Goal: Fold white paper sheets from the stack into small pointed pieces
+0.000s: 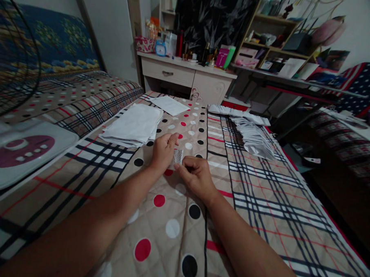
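Between my two hands is a small piece of white paper with grey print point(178, 156), held just above the dotted bedspread point(172, 228). My left hand point(165, 150) is closed on its left side, thumb on top. Pinched at its lower right edge are the thumb and fingers of my right hand point(197, 174). A stack of white sheets point(133, 124) lies beyond my left hand, and a separate white sheet point(169, 105) rests behind it. To the right, a fanned row of silvery-white packets or slips point(254, 137) spreads over the plaid part of the cover.
A white plastic lid or table with a purple oval point(21, 151) stands at the left, near a fan guard point(37, 66). At the far end is a white dresser point(167, 73) with bottles and a blue clock point(160, 48). Shelves point(274, 48) stand at the back right.
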`<action>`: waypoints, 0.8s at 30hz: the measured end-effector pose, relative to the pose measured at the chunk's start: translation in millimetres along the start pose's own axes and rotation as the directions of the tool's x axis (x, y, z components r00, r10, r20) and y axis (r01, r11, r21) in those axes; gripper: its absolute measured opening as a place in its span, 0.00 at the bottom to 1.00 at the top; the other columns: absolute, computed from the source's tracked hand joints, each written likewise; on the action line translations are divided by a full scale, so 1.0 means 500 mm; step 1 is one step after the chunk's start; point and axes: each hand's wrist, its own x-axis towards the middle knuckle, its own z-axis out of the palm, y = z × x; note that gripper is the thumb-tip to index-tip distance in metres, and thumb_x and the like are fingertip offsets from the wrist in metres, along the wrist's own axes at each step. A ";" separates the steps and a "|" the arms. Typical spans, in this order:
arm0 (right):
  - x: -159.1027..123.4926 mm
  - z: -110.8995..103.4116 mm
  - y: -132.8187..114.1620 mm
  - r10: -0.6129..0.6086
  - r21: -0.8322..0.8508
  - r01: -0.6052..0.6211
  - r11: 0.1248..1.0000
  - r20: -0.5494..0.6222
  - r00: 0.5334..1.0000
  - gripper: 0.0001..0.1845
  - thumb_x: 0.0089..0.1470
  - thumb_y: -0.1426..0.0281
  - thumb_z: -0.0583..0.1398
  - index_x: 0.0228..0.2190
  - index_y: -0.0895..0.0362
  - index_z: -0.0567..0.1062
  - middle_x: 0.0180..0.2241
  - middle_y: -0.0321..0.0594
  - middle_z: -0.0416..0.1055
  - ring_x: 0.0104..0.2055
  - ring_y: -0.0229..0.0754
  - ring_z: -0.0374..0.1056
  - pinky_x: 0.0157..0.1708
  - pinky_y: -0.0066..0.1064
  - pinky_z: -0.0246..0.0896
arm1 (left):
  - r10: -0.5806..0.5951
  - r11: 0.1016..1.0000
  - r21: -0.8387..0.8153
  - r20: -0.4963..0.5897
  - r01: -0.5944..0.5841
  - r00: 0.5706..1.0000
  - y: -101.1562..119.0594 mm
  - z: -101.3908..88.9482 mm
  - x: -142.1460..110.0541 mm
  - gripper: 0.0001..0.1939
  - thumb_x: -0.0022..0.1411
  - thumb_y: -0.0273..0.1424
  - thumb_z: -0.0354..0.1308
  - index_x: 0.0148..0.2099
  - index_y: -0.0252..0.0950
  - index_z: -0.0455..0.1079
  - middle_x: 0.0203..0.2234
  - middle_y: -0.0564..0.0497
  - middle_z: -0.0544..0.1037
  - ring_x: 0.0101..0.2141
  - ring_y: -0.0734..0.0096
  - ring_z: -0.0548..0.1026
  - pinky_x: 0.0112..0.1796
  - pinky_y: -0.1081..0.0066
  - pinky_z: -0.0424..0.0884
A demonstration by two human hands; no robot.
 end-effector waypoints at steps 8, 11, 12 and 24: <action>-0.008 0.002 -0.021 -0.035 -0.015 0.034 0.999 -0.065 0.997 0.23 0.52 0.71 0.60 0.14 0.56 0.54 0.16 0.28 0.49 0.20 0.31 0.47 0.23 0.28 0.43 | -0.211 0.971 -0.132 -0.087 0.199 0.974 -0.037 0.002 0.024 0.19 0.64 0.41 0.49 0.24 0.37 0.63 0.12 0.58 0.58 0.17 0.75 0.59 0.21 0.73 0.55; -0.011 0.004 -0.024 -0.022 0.011 0.024 1.000 -0.149 0.989 0.22 0.53 0.69 0.60 0.14 0.56 0.57 0.17 0.29 0.52 0.21 0.32 0.50 0.24 0.29 0.45 | -0.319 0.931 -0.233 -0.145 0.282 0.937 -0.062 -0.010 0.036 0.20 0.64 0.46 0.49 0.26 0.38 0.61 0.11 0.60 0.54 0.14 0.76 0.54 0.18 0.73 0.50; -0.010 0.004 -0.020 0.017 0.041 -0.009 0.999 -0.202 0.979 0.21 0.54 0.68 0.60 0.14 0.56 0.60 0.17 0.30 0.54 0.22 0.33 0.51 0.25 0.29 0.46 | -0.325 0.919 -0.274 -0.119 0.284 0.938 -0.065 -0.012 0.035 0.21 0.64 0.48 0.49 0.26 0.38 0.61 0.11 0.60 0.54 0.14 0.76 0.54 0.17 0.74 0.50; 0.007 -0.010 0.028 0.346 0.302 -0.246 0.921 -0.341 0.874 0.21 0.52 0.57 0.62 0.17 0.57 0.68 0.16 0.31 0.59 0.20 0.33 0.52 0.21 0.28 0.46 | -0.139 0.905 -0.309 0.437 0.294 0.889 0.007 0.018 -0.027 0.26 0.56 0.53 0.56 0.22 0.36 0.62 0.11 0.57 0.64 0.12 0.81 0.58 0.15 0.77 0.52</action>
